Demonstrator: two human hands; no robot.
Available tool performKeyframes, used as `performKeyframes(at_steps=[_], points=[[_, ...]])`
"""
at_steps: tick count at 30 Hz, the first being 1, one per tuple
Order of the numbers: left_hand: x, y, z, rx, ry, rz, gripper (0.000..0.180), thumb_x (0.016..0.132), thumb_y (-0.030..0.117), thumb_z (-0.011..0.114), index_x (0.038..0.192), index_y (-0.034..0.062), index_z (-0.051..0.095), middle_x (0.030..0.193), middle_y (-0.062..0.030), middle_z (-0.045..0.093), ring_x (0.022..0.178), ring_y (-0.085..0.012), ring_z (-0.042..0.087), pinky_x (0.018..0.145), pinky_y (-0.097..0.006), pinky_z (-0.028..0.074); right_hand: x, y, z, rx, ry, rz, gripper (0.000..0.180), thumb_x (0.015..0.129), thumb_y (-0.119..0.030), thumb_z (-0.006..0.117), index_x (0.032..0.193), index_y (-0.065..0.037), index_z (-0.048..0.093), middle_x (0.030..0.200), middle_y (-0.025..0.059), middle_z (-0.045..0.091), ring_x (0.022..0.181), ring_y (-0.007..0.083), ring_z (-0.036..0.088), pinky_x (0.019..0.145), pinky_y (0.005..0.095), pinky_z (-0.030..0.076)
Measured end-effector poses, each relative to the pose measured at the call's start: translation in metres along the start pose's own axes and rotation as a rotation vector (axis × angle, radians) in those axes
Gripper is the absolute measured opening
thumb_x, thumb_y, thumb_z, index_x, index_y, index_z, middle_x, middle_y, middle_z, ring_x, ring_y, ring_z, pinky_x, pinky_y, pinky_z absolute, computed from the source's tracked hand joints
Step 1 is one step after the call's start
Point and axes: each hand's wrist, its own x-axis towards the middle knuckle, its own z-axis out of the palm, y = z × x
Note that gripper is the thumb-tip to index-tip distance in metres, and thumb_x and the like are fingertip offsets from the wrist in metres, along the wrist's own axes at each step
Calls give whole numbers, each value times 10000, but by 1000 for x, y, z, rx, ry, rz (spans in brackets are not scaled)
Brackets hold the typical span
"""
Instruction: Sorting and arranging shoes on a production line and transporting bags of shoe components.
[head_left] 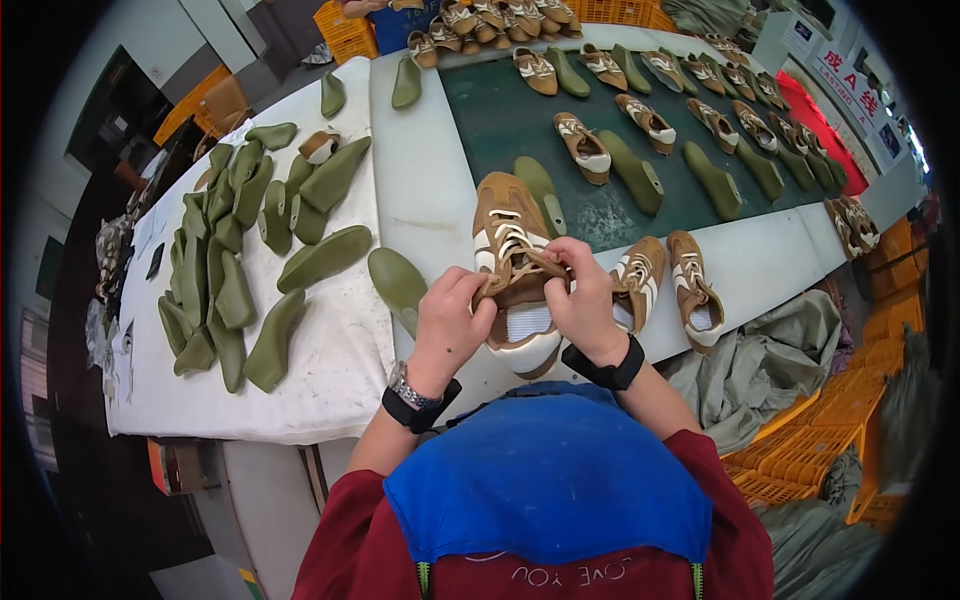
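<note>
A brown suede sneaker [500,205] with white laces and white side stripes is in front of me, its toe pointing away and its white-lined opening toward me. My left hand [452,325] pinches the left edge of its collar beside the laces. Across the opening, my right hand [588,312] pinches the opposite edge at the top of the lacing. Whether the fingertips also grip lace ends I cannot make out. Just right of my right hand sit two similar sneakers, the nearer one [643,270] partly hidden by it, the other [692,285] fully visible.
Green shoe lasts [235,290] lie heaped on a white cloth [330,385] at the left; a single last [397,285] is beside my left hand. A dark green conveyor belt [500,110] carries rows of sneakers and lasts. Orange crates [800,440] and grey-green sheeting stand at the right.
</note>
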Motion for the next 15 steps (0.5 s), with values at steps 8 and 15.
performKeyframes(at_steps=[8, 15], points=[[-35, 3, 9, 56, 228, 83, 144, 711, 115, 603, 815, 86, 508, 774, -85, 521, 722, -275, 532, 601, -377, 457, -26, -4, 27, 118, -347, 88, 447, 728, 58, 474, 1167, -27, 480, 968, 157, 621, 879, 243, 622, 747, 332, 498], [-81, 4, -13, 197, 434, -203, 119, 707, 81, 586, 771, 45, 493, 763, -87, 513, 716, -267, 543, 597, -346, 466, -7, -19, 27, 149, -649, 6, 318, 744, 63, 486, 1053, -13, 484, 942, 109, 604, 832, 206, 599, 679, 276, 464]])
